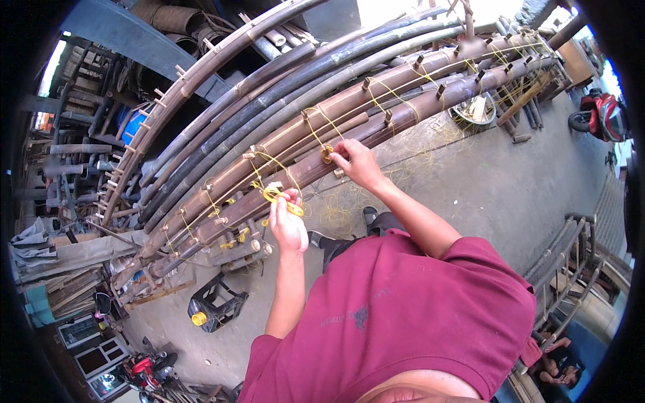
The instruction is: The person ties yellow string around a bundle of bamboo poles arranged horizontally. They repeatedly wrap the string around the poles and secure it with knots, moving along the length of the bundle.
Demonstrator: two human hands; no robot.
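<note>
Holding a looped, thin yellow strip (pixel 294 209) is the left hand (pixel 290 227); the right hand's (pixel 360 165) grip, over a long brown bamboo pole (pixel 310 170), I cannot tell.

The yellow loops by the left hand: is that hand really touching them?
Touching: the head view shows the yellow loops held in the curled left hand.

Long brown bamboo poles (pixel 376 134) ahead, spanning left to right; curved dark bamboo poles (pixel 265 94) behind. Black plastic container (pixel 215 312) on grey concrete floor (pixel 430 174), near side left. Red motorcycle (pixel 608 117) far right.
</note>
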